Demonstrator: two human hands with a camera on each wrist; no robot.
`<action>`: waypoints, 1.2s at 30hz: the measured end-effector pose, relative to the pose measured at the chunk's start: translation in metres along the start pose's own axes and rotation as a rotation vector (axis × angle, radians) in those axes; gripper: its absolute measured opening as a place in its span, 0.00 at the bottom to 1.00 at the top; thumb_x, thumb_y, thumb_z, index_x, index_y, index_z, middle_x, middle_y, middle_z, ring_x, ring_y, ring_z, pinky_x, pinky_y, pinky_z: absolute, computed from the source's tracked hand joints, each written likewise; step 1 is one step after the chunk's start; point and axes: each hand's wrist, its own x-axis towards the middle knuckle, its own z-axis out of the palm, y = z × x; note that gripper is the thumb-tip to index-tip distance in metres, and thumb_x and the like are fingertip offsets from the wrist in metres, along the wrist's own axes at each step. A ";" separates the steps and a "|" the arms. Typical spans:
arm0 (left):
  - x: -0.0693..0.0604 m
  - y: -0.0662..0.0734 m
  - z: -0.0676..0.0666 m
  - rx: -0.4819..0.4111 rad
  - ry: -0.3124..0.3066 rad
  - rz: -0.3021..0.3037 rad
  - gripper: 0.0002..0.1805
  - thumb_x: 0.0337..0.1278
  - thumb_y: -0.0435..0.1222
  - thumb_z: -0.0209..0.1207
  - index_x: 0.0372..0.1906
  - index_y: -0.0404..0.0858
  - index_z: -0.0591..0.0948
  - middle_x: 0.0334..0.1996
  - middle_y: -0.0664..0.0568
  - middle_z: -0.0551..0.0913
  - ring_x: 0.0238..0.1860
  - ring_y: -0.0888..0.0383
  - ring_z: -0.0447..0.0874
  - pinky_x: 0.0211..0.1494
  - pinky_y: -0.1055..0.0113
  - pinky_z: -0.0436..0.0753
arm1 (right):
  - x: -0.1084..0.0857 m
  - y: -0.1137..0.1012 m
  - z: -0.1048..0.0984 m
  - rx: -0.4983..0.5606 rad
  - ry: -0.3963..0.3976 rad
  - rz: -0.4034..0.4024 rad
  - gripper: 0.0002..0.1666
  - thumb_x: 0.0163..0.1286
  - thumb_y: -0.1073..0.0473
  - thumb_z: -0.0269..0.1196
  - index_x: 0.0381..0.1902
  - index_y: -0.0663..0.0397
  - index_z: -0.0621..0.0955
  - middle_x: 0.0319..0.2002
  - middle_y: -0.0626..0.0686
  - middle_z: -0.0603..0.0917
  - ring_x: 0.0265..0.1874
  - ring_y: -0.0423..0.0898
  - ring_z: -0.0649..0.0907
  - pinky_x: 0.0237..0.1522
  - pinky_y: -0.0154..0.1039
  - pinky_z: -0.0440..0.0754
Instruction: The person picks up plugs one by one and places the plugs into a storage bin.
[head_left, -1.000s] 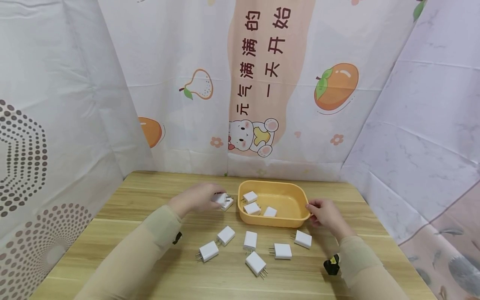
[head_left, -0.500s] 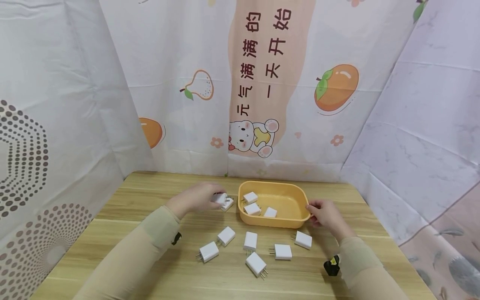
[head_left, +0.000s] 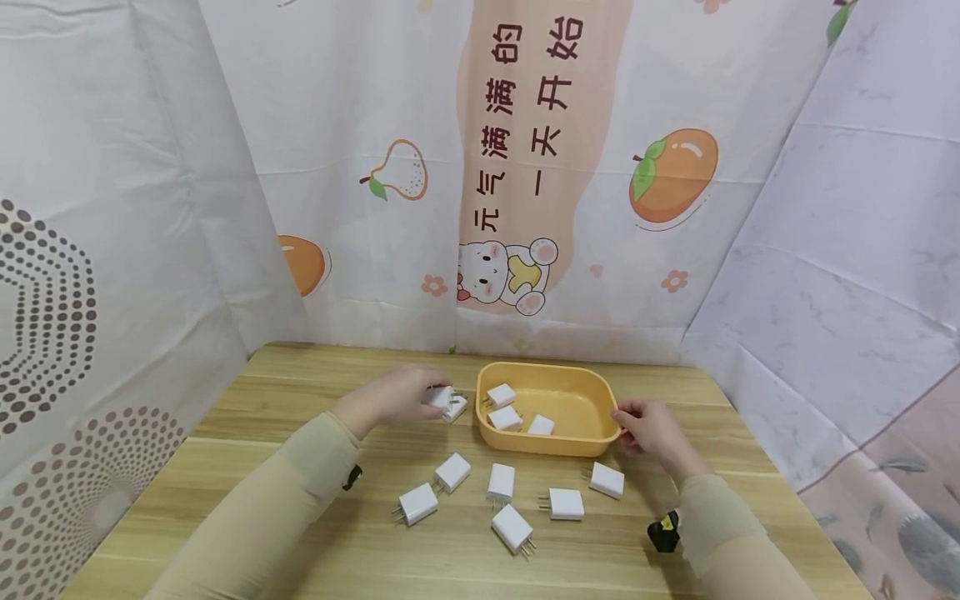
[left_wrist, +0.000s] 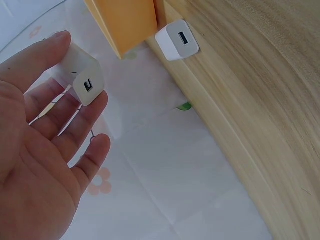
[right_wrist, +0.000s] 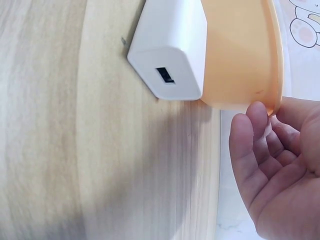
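Observation:
My left hand (head_left: pixel 399 395) pinches a white USB charger (left_wrist: pixel 82 75) between thumb and fingers, left of the yellow-orange basket (head_left: pixel 543 444). In the left wrist view its USB port faces the camera. Another white charger (head_left: pixel 456 408) lies on the table just beyond the held one, partly covered by it in the head view. My right hand (head_left: pixel 651 429) grips the basket's right rim with thumb and fingers. Inside the basket, towards its left side, lie three chargers, one of them a white charger (head_left: pixel 501 395) near the back.
Several white chargers lie scattered in front of the basket, among them a charger (head_left: pixel 566 504) and a charger (head_left: pixel 512 528) with its prongs showing. The wooden table (head_left: pixel 600 558) ends at a printed curtain (head_left: pixel 375 250) behind; more cloth hangs at both sides.

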 end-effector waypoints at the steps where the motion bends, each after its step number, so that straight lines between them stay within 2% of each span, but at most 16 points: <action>1: 0.000 0.000 0.000 0.000 0.001 0.000 0.23 0.60 0.41 0.71 0.59 0.41 0.83 0.53 0.53 0.84 0.48 0.59 0.81 0.52 0.62 0.81 | 0.000 0.000 0.000 0.000 -0.001 0.001 0.17 0.77 0.61 0.58 0.55 0.71 0.79 0.33 0.56 0.83 0.27 0.48 0.82 0.28 0.44 0.86; 11: 0.001 0.003 0.000 0.002 -0.005 -0.014 0.25 0.60 0.43 0.71 0.61 0.41 0.83 0.56 0.53 0.84 0.51 0.58 0.81 0.55 0.60 0.80 | -0.001 -0.001 0.000 0.001 -0.003 0.008 0.19 0.78 0.60 0.59 0.56 0.72 0.78 0.34 0.57 0.83 0.27 0.48 0.82 0.28 0.44 0.87; 20: 0.004 0.010 0.001 -0.009 -0.003 -0.028 0.24 0.59 0.43 0.71 0.60 0.43 0.83 0.54 0.54 0.84 0.49 0.60 0.80 0.53 0.61 0.79 | -0.002 -0.002 -0.002 0.002 -0.008 -0.004 0.19 0.78 0.60 0.59 0.55 0.73 0.78 0.33 0.56 0.83 0.27 0.48 0.83 0.28 0.45 0.87; 26: 0.012 0.011 0.004 -0.022 0.014 -0.036 0.22 0.61 0.45 0.69 0.58 0.44 0.84 0.49 0.57 0.85 0.45 0.63 0.79 0.49 0.65 0.80 | -0.001 0.000 -0.001 0.009 -0.004 0.003 0.19 0.78 0.60 0.59 0.55 0.73 0.78 0.31 0.55 0.82 0.26 0.48 0.82 0.27 0.44 0.86; 31: 0.020 0.012 0.006 -0.053 0.037 -0.012 0.23 0.62 0.44 0.69 0.59 0.41 0.83 0.49 0.55 0.84 0.44 0.61 0.79 0.47 0.65 0.80 | -0.002 -0.001 0.000 0.012 -0.005 0.011 0.18 0.78 0.60 0.59 0.55 0.72 0.78 0.30 0.55 0.82 0.26 0.47 0.82 0.27 0.44 0.86; 36: 0.031 0.015 0.007 -0.029 0.059 -0.037 0.25 0.62 0.46 0.70 0.61 0.42 0.81 0.52 0.55 0.83 0.48 0.60 0.79 0.52 0.63 0.80 | -0.002 -0.001 0.000 0.018 -0.006 0.006 0.19 0.78 0.60 0.59 0.55 0.73 0.78 0.30 0.55 0.82 0.26 0.48 0.82 0.27 0.44 0.86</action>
